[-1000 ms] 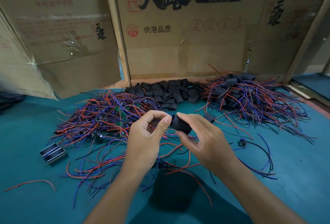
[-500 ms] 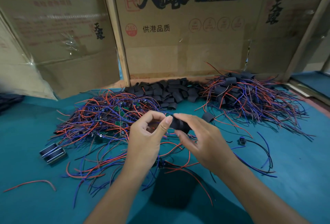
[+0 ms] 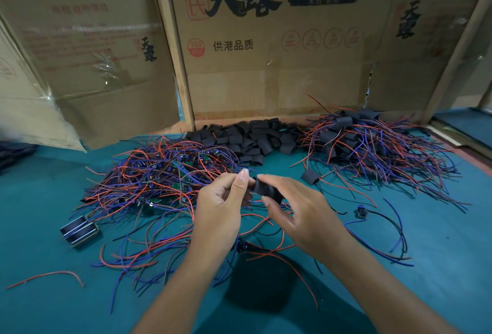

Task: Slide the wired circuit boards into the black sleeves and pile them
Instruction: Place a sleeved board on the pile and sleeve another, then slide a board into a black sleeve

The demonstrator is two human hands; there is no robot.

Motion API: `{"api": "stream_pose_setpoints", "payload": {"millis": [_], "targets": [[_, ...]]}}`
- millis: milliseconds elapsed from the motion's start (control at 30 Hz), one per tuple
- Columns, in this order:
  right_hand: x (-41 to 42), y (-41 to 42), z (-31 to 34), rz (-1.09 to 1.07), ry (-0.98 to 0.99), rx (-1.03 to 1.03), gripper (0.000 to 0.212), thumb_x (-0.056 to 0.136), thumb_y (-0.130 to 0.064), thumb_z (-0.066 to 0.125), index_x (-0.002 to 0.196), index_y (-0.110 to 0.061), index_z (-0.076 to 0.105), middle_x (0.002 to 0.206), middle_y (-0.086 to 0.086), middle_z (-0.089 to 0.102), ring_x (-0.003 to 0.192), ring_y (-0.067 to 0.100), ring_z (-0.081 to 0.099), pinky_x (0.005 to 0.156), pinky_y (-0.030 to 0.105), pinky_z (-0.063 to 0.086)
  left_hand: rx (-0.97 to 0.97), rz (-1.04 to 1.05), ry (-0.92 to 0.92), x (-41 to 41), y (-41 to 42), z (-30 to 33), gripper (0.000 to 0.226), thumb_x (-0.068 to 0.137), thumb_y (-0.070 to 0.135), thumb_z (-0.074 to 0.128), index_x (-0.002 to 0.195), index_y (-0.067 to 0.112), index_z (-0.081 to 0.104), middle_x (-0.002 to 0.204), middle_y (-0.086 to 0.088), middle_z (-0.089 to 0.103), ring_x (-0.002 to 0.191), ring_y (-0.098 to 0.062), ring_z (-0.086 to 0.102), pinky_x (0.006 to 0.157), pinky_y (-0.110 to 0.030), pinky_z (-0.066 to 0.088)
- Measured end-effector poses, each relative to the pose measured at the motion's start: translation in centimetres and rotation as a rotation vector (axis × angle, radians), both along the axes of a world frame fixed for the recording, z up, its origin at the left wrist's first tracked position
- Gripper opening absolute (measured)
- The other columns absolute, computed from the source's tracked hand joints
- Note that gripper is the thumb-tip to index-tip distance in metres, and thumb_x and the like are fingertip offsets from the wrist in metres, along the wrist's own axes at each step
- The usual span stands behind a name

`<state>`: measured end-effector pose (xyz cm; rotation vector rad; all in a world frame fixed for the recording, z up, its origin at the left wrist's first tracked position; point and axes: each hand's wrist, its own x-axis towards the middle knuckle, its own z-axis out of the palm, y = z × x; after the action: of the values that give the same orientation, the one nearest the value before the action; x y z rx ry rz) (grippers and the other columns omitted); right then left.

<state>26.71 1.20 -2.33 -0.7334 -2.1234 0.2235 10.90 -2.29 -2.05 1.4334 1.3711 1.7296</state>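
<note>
My right hand point(image 3: 300, 213) pinches a black sleeve point(image 3: 266, 190) between thumb and fingers above the teal table. My left hand point(image 3: 221, 205) meets the sleeve's left end with curled fingers; what it pinches there is hidden. Red and purple wires point(image 3: 261, 229) trail down below both hands. A tangle of bare wired circuit boards point(image 3: 159, 174) lies at the left. Loose empty black sleeves point(image 3: 247, 139) are heaped at the back middle. The pile of sleeved boards point(image 3: 372, 144) lies at the back right.
Cardboard boxes point(image 3: 266, 40) wall off the back of the teal table point(image 3: 439, 253). A small metal part point(image 3: 80, 231) lies at the left. One loose sleeved board point(image 3: 310, 176) and a small component with dark wires point(image 3: 360, 212) lie to the right. A stray red wire point(image 3: 53, 276) is at front left.
Both hands have stayed together at the sleeve and drifted slightly up and left. My right thumb has shifted along the sleeve.
</note>
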Motion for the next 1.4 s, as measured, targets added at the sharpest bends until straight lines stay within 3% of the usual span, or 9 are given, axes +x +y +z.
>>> {"api": "stream_pose_setpoints", "payload": {"millis": [167,300,467,633,800,1033,1133,1267,1400], "targets": [[-0.3,0.0,-0.5,-0.035,-0.038,0.007,0.039,0.085,-0.019,0.067,0.123,-0.010,0.061,0.109,0.001,0.068,0.099,0.015,0.059,0.084,0.025,0.046,-0.015,-0.025,0.010,0.1,0.0,-0.1,0.026,0.098,0.033,0.058,0.081,0.023,0.075,0.079,-0.003,0.071,0.073,-0.012,0.064,0.074,-0.035,0.053],[-0.5,0.0,-0.8,-0.070,-0.045,-0.029,0.022,0.094,-0.017,0.060,0.115,-0.012,0.063,0.099,0.001,0.068,0.091,0.022,0.063,0.075,0.039,0.051,-0.025,-0.053,0.047,0.3,0.1,-0.3,0.024,0.096,0.033,0.059,0.081,0.021,0.075,0.079,-0.007,0.068,0.079,-0.030,0.063,0.079,-0.053,0.052],[0.2,0.6,-0.1,-0.141,-0.038,-0.013,0.016,0.096,-0.020,0.058,0.109,-0.012,0.063,0.091,0.001,0.068,0.082,0.020,0.061,0.070,0.031,0.044,0.010,-0.020,0.083,0.2,-0.1,-0.2,0.021,0.092,0.047,0.056,0.096,0.033,0.071,0.087,0.007,0.071,0.083,-0.017,0.067,0.079,-0.044,0.054],[2.5,5.5,3.4,-0.257,-0.131,0.002,0.022,0.098,-0.020,0.057,0.116,-0.010,0.063,0.090,0.008,0.070,0.075,0.025,0.063,0.066,0.036,0.048,0.131,0.193,0.684,-2.1,0.3,-1.5,0.038,0.096,0.049,0.047,0.131,0.036,0.057,0.077,0.014,0.060,0.071,-0.003,0.056,0.069,-0.024,0.047],[6.7,14.9,8.5,-0.598,-0.334,0.235,0.026,0.099,-0.024,0.053,0.118,-0.008,0.060,0.089,0.016,0.071,0.073,0.033,0.067,0.059,0.035,0.046,0.203,0.380,1.093,-3.7,1.3,-2.0,0.031,0.098,0.039,0.045,0.098,0.021,0.070,0.060,0.004,0.057,0.052,-0.018,0.059,0.042,-0.031,0.044],[10.1,24.2,11.0,-0.918,-0.742,0.092,0.027,0.099,-0.033,0.047,0.116,-0.011,0.052,0.099,0.013,0.068,0.088,0.033,0.065,0.075,0.041,0.052,0.131,0.391,1.185,-3.7,1.4,-1.9,0.033,0.095,0.036,0.042,0.073,0.022,0.061,0.047,0.006,0.049,0.040,-0.017,0.050,0.038,-0.025,0.028],[7.7,25.1,9.4,-0.795,-0.754,0.028,0.044,0.095,-0.044,0.053,0.125,-0.011,0.049,0.119,0.014,0.061,0.107,0.032,0.060,0.091,0.044,0.046,0.096,0.369,1.179,-3.9,1.6,-2.2,0.033,0.096,0.034,0.044,0.070,0.021,0.058,0.045,0.008,0.045,0.036,-0.015,0.043,0.034,-0.025,0.029],[0.5,24.5,4.4,-0.369,-0.792,-0.068,0.027,0.097,-0.034,0.050,0.115,-0.016,0.058,0.117,0.011,0.062,0.108,0.029,0.058,0.090,0.041,0.048,0.038,0.329,1.173,-4.0,1.9,-2.6,0.025,0.094,0.027,0.064,0.071,0.021,0.057,0.045,0.009,0.043,0.035,-0.012,0.040,0.030,-0.029,0.036],[-3.2,24.2,0.5,-0.346,-0.778,-0.123,0.023,0.097,-0.035,0.051,0.108,-0.016,0.058,0.109,0.009,0.062,0.105,0.031,0.059,0.081,0.037,0.047,0.004,0.313,1.174,-4.3,1.9,-2.9,0.024,0.092,0.027,0.069,0.071,0.022,0.058,0.044,0.009,0.042,0.034,-0.009,0.038,0.030,-0.028,0.033]]}}
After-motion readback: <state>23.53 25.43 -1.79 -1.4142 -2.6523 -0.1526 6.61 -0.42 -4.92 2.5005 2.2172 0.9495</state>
